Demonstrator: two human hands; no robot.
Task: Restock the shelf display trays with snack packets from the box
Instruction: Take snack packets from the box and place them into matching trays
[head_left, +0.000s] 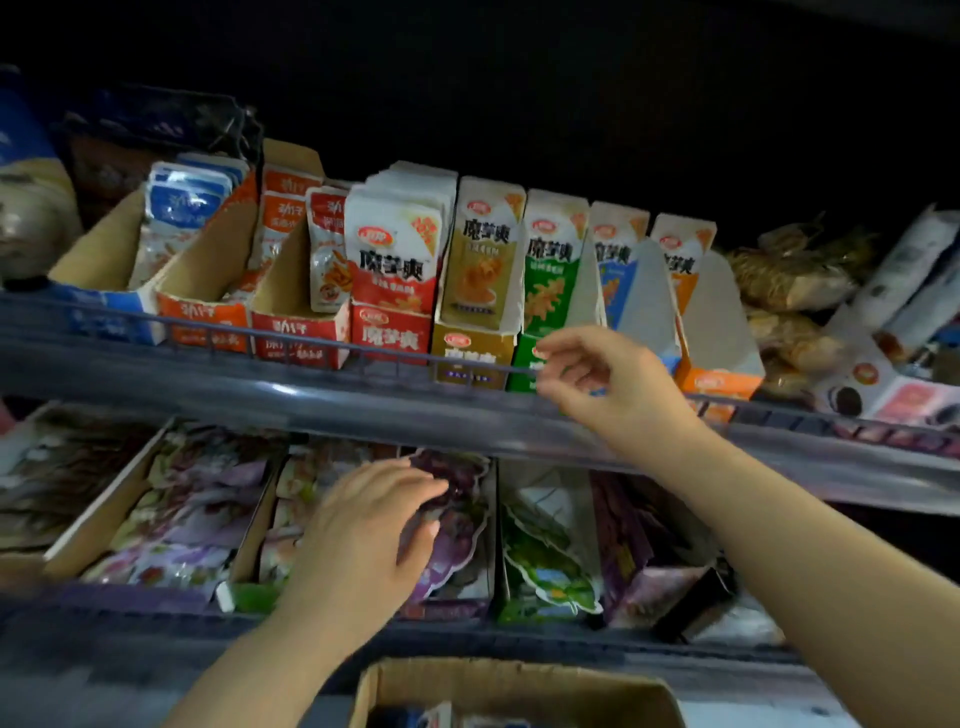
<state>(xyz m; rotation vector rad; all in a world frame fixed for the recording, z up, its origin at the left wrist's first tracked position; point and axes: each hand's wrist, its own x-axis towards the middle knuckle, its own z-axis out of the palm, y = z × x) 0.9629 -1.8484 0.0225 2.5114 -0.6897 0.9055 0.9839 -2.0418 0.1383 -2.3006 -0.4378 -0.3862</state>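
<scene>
1. Snack packets (431, 717) low in the cardboard box (519, 669) at the bottom edge of view, below both shelves. Only a blue-and-white corner showing, with neither hand near it.
2. Left hand (363, 530) on the lower shelf (104, 618), fingers nearly straight and close together, resting on the purple packets (460, 499) in the purple tray (492, 530). No clear grip visible.
3. Right hand (608, 379) up at the rail (291, 347) of the upper shelf, in front of the green tray (522, 364) and the blue tray (652, 301). Fingers loosely curled, thumb apart, nothing plainly held.
4. Probably a check or tidy of the trays before a reach down to the box; no restocking visibly under way.
5. Risks from here:
   - Upright packs in the upper trays tipped forward over the rail by a careless tug at a tray front.
   - Purple packets creased or pushed askew under too much pressure from the flat left hand.
   - Wrong flavour dropped into a tray, given dim light, blur and near-identical pack designs.
   - Forearm catching the rail on the way back down to the box.
</scene>
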